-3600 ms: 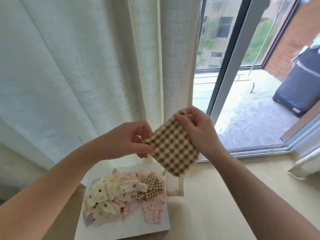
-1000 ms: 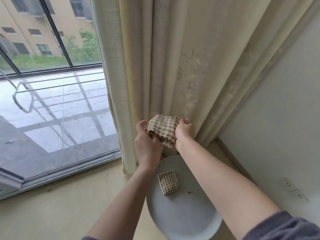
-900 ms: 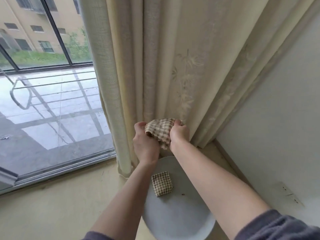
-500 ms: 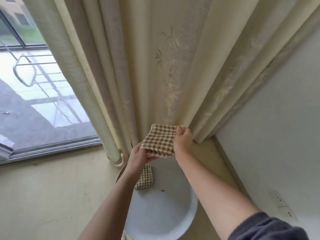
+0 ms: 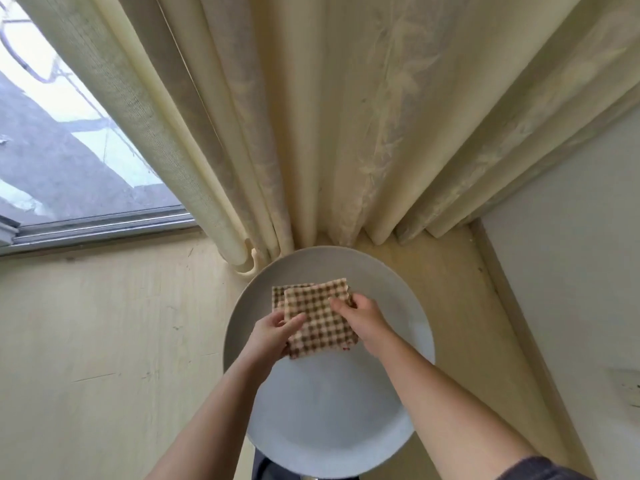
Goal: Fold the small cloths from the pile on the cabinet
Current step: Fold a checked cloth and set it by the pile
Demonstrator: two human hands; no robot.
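A folded brown-and-cream checked cloth (image 5: 318,320) is held low over a round white table (image 5: 346,410). My left hand (image 5: 273,336) pinches its left edge and my right hand (image 5: 360,315) grips its upper right edge. Under it lies another folded checked cloth (image 5: 277,296), only its top left corner showing. The pile of cloths and the cabinet are out of view.
Cream curtains (image 5: 311,116) hang right behind the table and touch the floor. A glass door (image 5: 52,150) with a metal sill is at the left, a white wall (image 5: 571,271) at the right. Pale wooden floor (image 5: 104,341) surrounds the table.
Both hands have lowered the checked cloth from in front of the curtain down onto the other folded cloth on the round table. The view has tilted downwards.
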